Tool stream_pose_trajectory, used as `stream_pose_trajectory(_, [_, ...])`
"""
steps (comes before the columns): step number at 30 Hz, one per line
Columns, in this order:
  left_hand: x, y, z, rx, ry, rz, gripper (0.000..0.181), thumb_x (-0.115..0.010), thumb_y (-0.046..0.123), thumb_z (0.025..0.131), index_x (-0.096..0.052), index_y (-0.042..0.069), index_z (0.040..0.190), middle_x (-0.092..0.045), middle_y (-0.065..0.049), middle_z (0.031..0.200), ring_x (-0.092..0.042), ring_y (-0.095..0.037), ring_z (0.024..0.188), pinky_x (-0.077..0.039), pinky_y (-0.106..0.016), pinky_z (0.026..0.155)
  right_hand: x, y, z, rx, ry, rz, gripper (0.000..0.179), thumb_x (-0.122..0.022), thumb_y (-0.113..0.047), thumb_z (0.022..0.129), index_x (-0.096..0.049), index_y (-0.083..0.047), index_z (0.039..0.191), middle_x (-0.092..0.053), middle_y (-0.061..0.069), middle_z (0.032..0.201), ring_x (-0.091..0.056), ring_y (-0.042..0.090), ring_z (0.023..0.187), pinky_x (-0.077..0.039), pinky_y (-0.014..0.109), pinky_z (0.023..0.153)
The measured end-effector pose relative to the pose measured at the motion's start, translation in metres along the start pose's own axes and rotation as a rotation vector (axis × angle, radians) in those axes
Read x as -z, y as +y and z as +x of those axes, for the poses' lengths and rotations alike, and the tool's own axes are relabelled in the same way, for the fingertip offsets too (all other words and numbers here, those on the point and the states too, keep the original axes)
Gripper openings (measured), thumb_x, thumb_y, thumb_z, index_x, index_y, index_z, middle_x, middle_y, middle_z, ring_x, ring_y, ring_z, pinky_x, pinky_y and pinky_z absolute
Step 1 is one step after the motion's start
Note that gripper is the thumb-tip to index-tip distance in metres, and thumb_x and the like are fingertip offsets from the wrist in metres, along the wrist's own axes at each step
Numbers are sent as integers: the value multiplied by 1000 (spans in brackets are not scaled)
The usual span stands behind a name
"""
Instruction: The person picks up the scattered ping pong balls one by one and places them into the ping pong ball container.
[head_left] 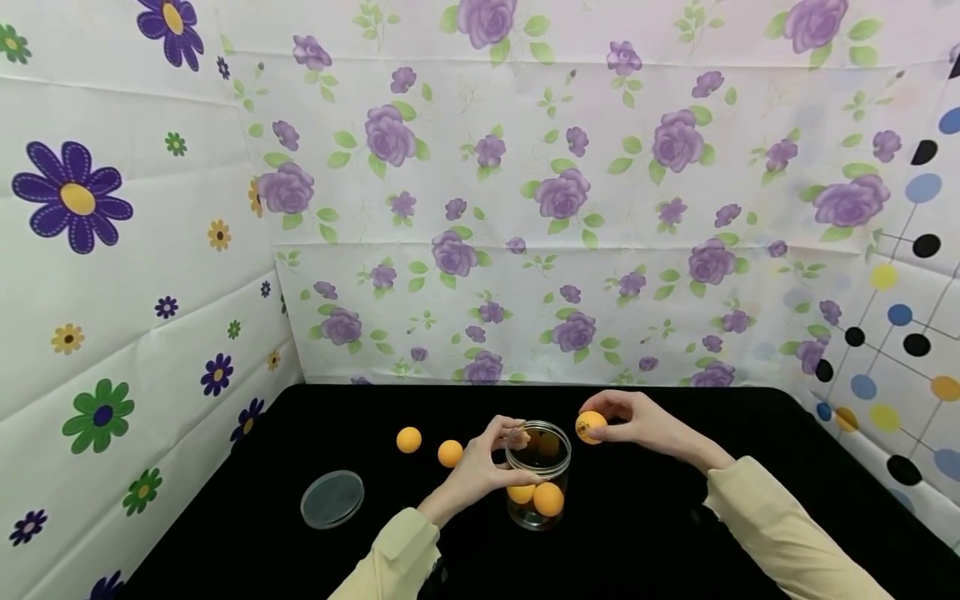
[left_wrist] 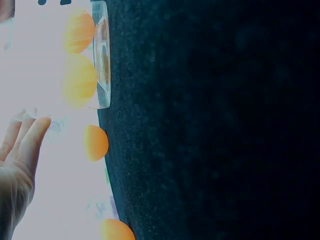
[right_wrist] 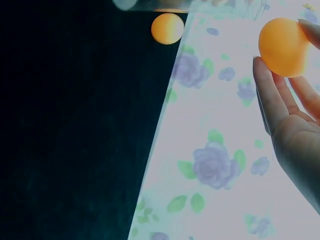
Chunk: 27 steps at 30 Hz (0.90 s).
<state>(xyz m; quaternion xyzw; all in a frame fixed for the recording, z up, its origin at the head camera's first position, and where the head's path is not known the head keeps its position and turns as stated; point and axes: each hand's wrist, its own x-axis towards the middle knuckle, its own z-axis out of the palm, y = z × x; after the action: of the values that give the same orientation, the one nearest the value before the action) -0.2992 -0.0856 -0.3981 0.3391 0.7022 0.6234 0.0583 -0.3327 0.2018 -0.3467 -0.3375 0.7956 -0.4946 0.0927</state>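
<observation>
A clear glass jar [head_left: 537, 518] stands upright on the black table, with orange ping-pong balls [head_left: 548, 499] lying low inside it. My left hand [head_left: 480, 462] holds the jar near its rim, thumb across the front and fingers at the far side. To the right of the jar mouth, my right hand [head_left: 637, 425] pinches another ping-pong ball [head_left: 591, 427] between thumb and fingertips. Dark printing shows on that ball. The right wrist view shows the held ball [right_wrist: 282, 47] raised above the table.
Two loose ping-pong balls, one farther left [head_left: 408, 440] and one near the left hand [head_left: 450, 453], lie on the black cloth [head_left: 637, 533]. A clear round lid [head_left: 332, 499] lies left of the jar. Flower-printed sheets [head_left: 525, 250] enclose the table's back and left.
</observation>
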Motion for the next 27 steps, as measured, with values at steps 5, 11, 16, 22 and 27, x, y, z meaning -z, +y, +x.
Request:
stream_pose_trajectory(5, [0, 0, 0, 7, 7, 3, 58, -70, 12, 81, -39, 3, 129, -44, -24, 122, -41, -40, 114, -43, -43, 85, -4, -7, 5, 15, -8, -6, 31, -64, -18, 86, -58, -4, 114, -61, 11, 98, -58, 29, 86, -47, 38, 74])
stream_pose_trajectory(11, [0, 0, 0, 5, 12, 13, 58, -71, 13, 80, -40, 3, 128, -47, -20, 120, -44, -36, 112, -43, -44, 85, -8, -10, 9, 30, -10, -3, 32, -63, -17, 87, -57, -3, 115, -61, 12, 98, -59, 28, 87, -48, 38, 74])
stream_pose_trajectory(16, [0, 0, 0, 7, 11, 15, 58, -71, 12, 80, -40, 2, 128, -47, -21, 121, -44, -36, 112, -43, -43, 85, -14, -16, 13, 40, -16, 11, 31, -62, -12, 87, -56, -1, 115, -61, 13, 99, -58, 28, 88, -48, 39, 75])
stream_pose_trajectory(22, [-1, 0, 0, 6, 14, 19, 59, -71, 13, 80, -39, 1, 128, -48, -17, 119, -43, -39, 112, -44, -42, 84, -23, -31, 15, 40, -29, 45, 30, -61, -5, 87, -54, 3, 115, -59, 18, 102, -57, 31, 89, -48, 41, 73])
stream_pose_trajectory(27, [-1, 1, 1, 16, 17, 32, 58, -71, 12, 80, -40, 3, 128, -49, -10, 118, -44, -36, 112, -44, -42, 84, -27, -27, 21, 41, -34, 51, 30, -61, -6, 87, -55, 0, 115, -59, 16, 101, -57, 30, 89, -49, 39, 71])
